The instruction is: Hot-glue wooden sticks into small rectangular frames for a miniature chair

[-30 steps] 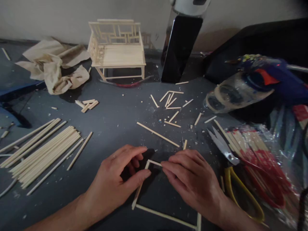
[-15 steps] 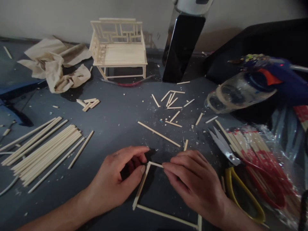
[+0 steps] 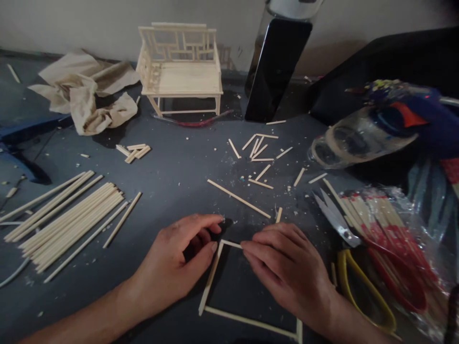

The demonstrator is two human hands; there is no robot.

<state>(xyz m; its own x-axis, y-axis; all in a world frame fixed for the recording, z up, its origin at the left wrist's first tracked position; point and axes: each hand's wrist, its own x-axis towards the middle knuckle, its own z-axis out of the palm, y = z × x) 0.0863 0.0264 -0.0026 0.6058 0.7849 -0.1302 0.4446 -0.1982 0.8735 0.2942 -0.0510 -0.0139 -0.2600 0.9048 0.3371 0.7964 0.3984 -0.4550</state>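
Both hands are resting low on the dark desk (image 3: 172,177), working at a square frame of thin sticks (image 3: 210,282) that is lying flat between them at the near edge of the view. The left hand (image 3: 175,260) is curling loosely beside the frame's left stick, its thumb tip touching that stick just below the top left corner, the other fingers bent above it and gripping nothing that can be seen. The right hand (image 3: 287,270) is lying over the frame's right side, its fingertips pressing on the short top stick (image 3: 231,244) and hiding where that stick ends; whether it is pinching the stick or only pressing it down cannot be told. The bottom stick is showing below both wrists. Just beyond the hands, a long loose stick (image 3: 238,198) is lying at a slant among scattered short offcuts (image 3: 260,153). To the left, a bundle of long sticks (image 3: 68,222) is lying spread out, with crumpled paper (image 3: 84,95) farther back. A small finished stick bench (image 3: 181,69) is standing by the wall, next to a dark phone (image 3: 278,69) leaning upright. On the right, yellow-handled scissors (image 3: 353,263) are lying beside a plastic bag of red-tipped sticks (image 3: 390,234), with a blue glue gun (image 3: 412,114) behind them.
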